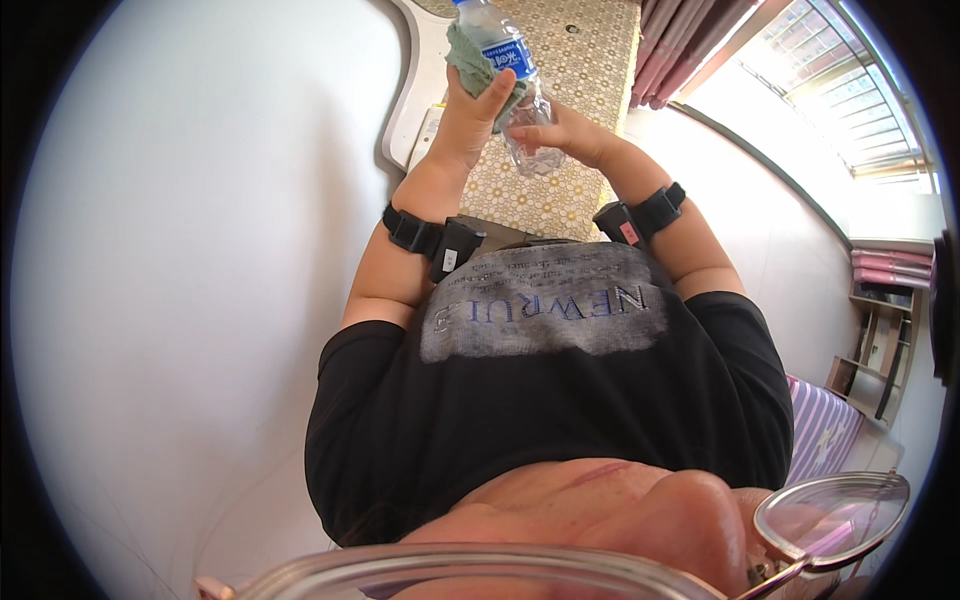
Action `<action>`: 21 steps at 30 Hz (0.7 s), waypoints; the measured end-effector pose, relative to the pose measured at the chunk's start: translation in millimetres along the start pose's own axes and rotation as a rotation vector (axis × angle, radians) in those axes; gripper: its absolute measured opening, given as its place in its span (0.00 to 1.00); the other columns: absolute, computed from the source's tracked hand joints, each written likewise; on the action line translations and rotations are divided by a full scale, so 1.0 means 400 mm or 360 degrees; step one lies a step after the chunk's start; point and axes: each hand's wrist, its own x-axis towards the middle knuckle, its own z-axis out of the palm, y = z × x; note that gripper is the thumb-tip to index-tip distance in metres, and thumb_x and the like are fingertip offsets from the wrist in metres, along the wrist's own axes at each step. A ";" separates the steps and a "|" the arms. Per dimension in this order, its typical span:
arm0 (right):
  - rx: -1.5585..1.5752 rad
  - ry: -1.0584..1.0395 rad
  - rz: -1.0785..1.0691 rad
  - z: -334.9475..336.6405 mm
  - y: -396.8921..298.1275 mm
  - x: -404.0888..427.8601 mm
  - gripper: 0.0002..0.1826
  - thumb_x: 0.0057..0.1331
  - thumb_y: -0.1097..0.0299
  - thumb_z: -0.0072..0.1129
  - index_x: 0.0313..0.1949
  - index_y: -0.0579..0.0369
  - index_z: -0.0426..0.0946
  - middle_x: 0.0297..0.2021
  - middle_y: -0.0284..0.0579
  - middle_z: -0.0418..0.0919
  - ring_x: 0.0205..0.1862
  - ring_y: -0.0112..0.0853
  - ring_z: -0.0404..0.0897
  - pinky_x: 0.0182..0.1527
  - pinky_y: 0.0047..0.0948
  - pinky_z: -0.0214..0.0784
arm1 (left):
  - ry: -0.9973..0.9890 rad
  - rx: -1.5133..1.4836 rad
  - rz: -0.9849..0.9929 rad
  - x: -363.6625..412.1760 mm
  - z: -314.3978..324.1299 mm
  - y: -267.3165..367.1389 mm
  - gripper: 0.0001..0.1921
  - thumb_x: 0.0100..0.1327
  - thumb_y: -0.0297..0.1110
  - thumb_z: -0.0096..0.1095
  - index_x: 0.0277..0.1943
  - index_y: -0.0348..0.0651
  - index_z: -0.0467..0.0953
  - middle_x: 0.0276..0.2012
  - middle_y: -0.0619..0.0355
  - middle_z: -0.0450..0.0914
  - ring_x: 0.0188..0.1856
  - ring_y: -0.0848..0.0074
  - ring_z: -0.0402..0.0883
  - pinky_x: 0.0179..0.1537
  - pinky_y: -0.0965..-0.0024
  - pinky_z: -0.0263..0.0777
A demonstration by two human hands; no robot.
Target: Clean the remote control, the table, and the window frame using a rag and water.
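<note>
In front of me, at the top of the view, a clear plastic bottle (534,124) with a blue label and blue cap is held tilted above the table. My left hand (471,112) presses a grey-green cloth (471,64) against the bottle's side near the label, thumb across the cloth. My right hand (559,135) grips the lower part of the bottle, with its thumb on the near side. The bottle's far side and several fingers are hidden.
A flower-patterned tablecloth (592,67) covers the table beneath. A white curved-edged object (401,127) stands at its left, beside a white wall (187,225). Pink curtains (675,45) hang by a window on the right, with shelves (877,345) further back.
</note>
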 end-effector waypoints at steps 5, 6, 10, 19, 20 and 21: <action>-0.0515 0.0068 0.0136 -0.003 0.011 0.027 0.53 0.51 0.38 0.67 0.64 0.65 0.56 0.52 0.62 0.72 0.58 0.44 0.71 0.58 0.38 0.64 | 0.0031 0.0052 -0.0060 0.004 -0.026 0.003 0.40 0.51 0.37 0.77 0.60 0.37 0.58 0.47 0.54 0.74 0.47 0.73 0.76 0.49 0.71 0.74; -0.0354 0.0090 0.0096 -0.015 0.040 0.036 0.56 0.50 0.35 0.67 0.65 0.66 0.54 0.55 0.65 0.68 0.60 0.47 0.68 0.61 0.38 0.61 | 0.0068 0.0087 -0.0006 0.006 -0.020 0.018 0.40 0.50 0.36 0.78 0.60 0.36 0.58 0.47 0.54 0.74 0.46 0.72 0.77 0.49 0.72 0.74; 0.0219 0.0531 -0.0271 -0.045 0.036 0.048 0.59 0.47 0.36 0.70 0.65 0.67 0.53 0.59 0.65 0.64 0.61 0.48 0.67 0.63 0.38 0.59 | 0.0028 0.0726 0.0048 0.027 -0.017 0.001 0.38 0.51 0.34 0.76 0.59 0.34 0.59 0.51 0.51 0.72 0.50 0.71 0.75 0.50 0.71 0.72; 0.0390 0.0878 -0.0555 -0.023 -0.058 0.022 0.41 0.55 0.50 0.71 0.58 0.63 0.62 0.49 0.48 0.73 0.54 0.35 0.73 0.58 0.33 0.63 | -0.0079 0.1752 0.0438 -0.010 0.073 -0.012 0.39 0.49 0.43 0.77 0.59 0.37 0.63 0.49 0.47 0.76 0.49 0.61 0.79 0.48 0.63 0.72; 0.0632 0.0932 -0.0722 -0.029 -0.052 0.022 0.36 0.51 0.51 0.74 0.52 0.62 0.70 0.43 0.46 0.78 0.46 0.33 0.77 0.51 0.30 0.69 | -0.0122 0.1593 0.0424 -0.010 0.080 -0.019 0.39 0.49 0.44 0.77 0.59 0.37 0.63 0.49 0.47 0.77 0.49 0.61 0.79 0.48 0.64 0.72; 0.0579 0.0941 -0.0727 -0.054 -0.035 0.027 0.34 0.53 0.54 0.73 0.52 0.63 0.70 0.43 0.45 0.78 0.46 0.31 0.77 0.50 0.29 0.70 | -0.0157 0.1445 0.0414 -0.012 0.080 -0.022 0.40 0.48 0.45 0.77 0.60 0.37 0.63 0.49 0.47 0.77 0.49 0.61 0.79 0.48 0.64 0.72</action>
